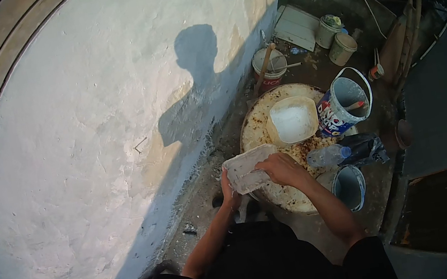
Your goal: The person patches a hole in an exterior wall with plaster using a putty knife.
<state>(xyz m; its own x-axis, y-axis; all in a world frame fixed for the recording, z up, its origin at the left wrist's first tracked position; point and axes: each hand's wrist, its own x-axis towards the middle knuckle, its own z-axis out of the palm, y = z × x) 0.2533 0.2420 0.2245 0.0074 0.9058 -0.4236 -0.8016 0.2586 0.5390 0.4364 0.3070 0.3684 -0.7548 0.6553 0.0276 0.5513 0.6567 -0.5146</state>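
My left hand [230,191] grips the left side of a shallow, rectangular, pale grey tray [243,166] smeared with a whitish coating. The tray is held tilted, in front of my body. At its right side is my right hand [283,168], fingers curled in over the inner surface. Whatever those fingers hold, if anything, is hidden. Just beyond the tray, a cream basin [313,114] with white material in it rests on a round, stained tabletop [254,129].
A painted wall [88,132] rises on the left, bearing a person's shadow. On and around the round top stand a paint bucket [350,99], a plastic bottle [327,156] and a grey bucket [349,188]. Farther back are a bucket with a wooden stick [265,65] and several more containers.
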